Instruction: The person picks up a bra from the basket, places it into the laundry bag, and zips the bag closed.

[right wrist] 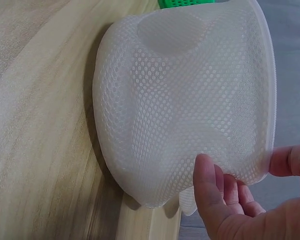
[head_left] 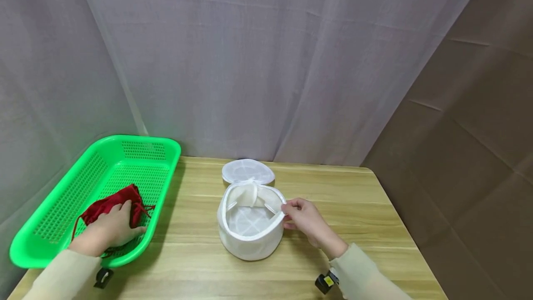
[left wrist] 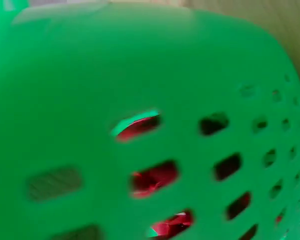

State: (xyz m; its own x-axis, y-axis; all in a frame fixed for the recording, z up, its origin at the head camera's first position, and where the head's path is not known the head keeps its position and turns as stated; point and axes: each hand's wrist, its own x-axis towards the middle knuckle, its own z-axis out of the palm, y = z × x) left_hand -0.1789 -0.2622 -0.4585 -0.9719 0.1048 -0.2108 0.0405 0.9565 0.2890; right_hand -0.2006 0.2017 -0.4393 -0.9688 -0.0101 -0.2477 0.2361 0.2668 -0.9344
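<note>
In the head view my left hand point(head_left: 111, 227) is inside a green plastic basket point(head_left: 168, 184). It rests over a red drawstring pouch point(head_left: 132, 194), fingers across the fabric and thumb spread to the right. The left wrist view shows bits of red fabric point(left wrist: 162, 177) through the basket's holes; the left hand is hidden there. My right hand point(head_left: 306, 219) pinches the zippered rim of a round white mesh laundry bag point(head_left: 250, 246), thumb at the rim and fingers outside. The bag stands upright, its lid point(head_left: 247, 170) folded back and its inside showing.
The basket stands at the left of a wooden table point(head_left: 333, 189), against a grey curtain point(head_left: 216, 68). A brown cloth wall point(head_left: 466, 142) borders the table's right side. A black wrist strap piece point(head_left: 325, 283) hangs beneath the right sleeve.
</note>
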